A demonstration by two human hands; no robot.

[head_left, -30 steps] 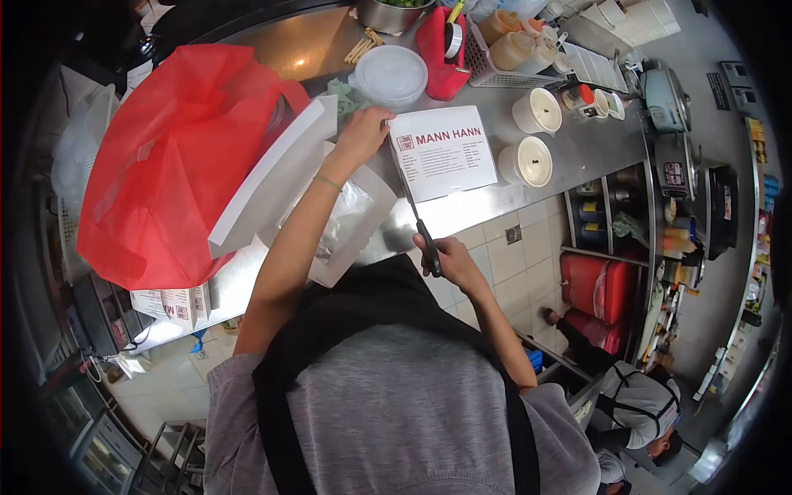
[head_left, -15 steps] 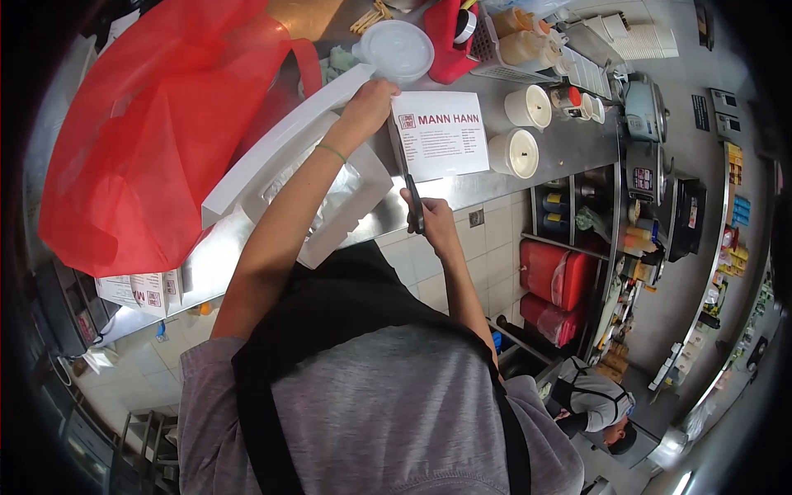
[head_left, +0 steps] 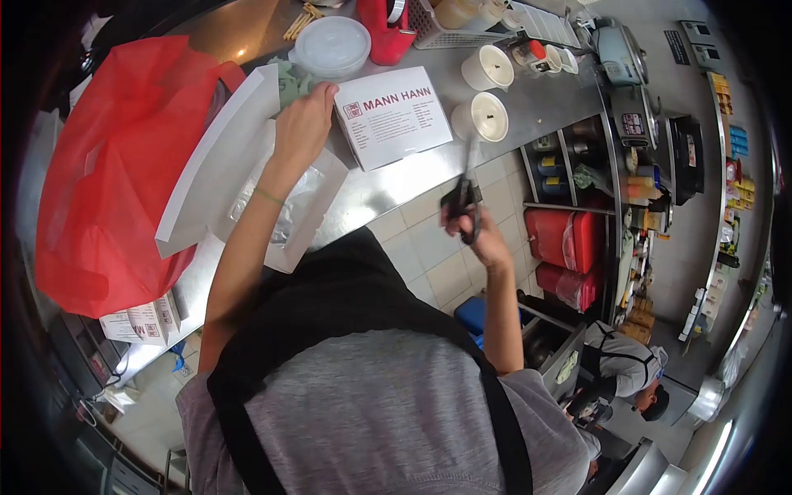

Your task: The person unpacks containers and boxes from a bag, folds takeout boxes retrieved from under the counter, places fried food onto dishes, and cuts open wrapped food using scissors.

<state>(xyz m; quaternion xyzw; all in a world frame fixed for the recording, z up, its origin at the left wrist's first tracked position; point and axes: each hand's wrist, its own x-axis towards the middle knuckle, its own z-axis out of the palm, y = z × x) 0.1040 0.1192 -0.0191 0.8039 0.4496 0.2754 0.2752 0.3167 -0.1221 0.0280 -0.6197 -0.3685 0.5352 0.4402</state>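
Note:
My left hand (head_left: 304,124) is closed at the upper left corner of a white cardboard box printed MANN HANN (head_left: 398,120). Under that forearm lies an open white box (head_left: 318,206) with its long lid raised, and crumpled foil (head_left: 299,198) shows inside. Black-handled scissors (head_left: 460,198) are gripped in my right hand (head_left: 485,239), off the counter's front edge, blades pointing up toward the cups and blurred by motion. Two white round tubs with lids (head_left: 481,117) stand right of the printed box.
A big red bag (head_left: 124,181) covers the counter's left end, above more printed boxes (head_left: 144,320). At the back are a clear-lidded round container (head_left: 332,45), a red object (head_left: 385,33) and a white basket (head_left: 450,35). A co-worker (head_left: 623,363) bends over at lower right.
My right hand has swung the scissors away from the printed box's left edge, out to the right. The left hand stays at the box corner. The view has shifted.

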